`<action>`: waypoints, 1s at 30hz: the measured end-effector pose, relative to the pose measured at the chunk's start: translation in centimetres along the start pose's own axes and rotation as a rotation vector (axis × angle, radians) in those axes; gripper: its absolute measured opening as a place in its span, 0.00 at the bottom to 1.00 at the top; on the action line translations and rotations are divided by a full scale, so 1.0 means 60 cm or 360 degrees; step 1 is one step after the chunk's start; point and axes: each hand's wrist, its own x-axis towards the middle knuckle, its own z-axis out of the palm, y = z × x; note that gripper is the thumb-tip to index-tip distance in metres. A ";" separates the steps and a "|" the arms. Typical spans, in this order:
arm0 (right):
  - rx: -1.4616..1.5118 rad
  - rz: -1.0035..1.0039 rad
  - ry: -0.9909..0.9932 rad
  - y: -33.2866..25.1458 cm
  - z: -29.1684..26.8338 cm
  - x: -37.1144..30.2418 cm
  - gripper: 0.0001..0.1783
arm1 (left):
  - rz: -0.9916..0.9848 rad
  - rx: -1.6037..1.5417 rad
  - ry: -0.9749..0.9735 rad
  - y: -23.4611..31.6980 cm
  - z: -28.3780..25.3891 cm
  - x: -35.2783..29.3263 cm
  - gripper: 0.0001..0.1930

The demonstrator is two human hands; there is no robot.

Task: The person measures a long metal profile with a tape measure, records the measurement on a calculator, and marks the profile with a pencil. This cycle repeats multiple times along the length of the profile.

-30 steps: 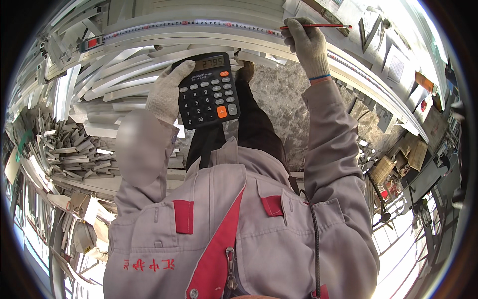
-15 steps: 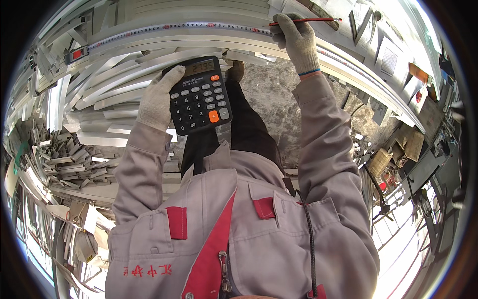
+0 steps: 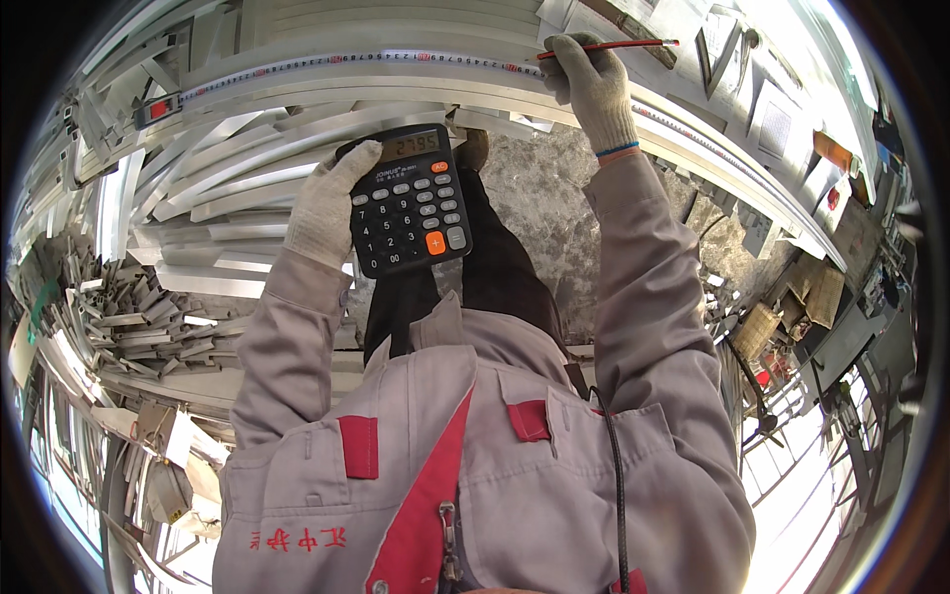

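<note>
The gloved left hand, partly closed, grips a black rectangular calculator by its left edge above the legs; the gloved right hand pinches a slim red-and-black pencil near an extended white tape-measure blade.

ok so the calculator has digits on its display, small lettering just under that, numbers and signs on the keys. tape measure shows numerals, and red characters sit on the jacket chest.
</note>
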 end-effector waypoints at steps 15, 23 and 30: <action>-0.0087 -0.0093 -0.0135 -0.010 0.037 0.006 0.20 | 0.0001 0.0121 0.0048 -0.006 -0.001 -0.009 0.19; -0.0028 -0.0150 -0.0203 -0.011 0.059 0.011 0.17 | -0.0016 0.0089 0.0029 -0.006 -0.002 -0.006 0.18; -0.0047 -0.0193 -0.0225 0.000 0.057 0.018 0.16 | -0.0058 0.0120 0.0053 -0.005 -0.001 0.002 0.18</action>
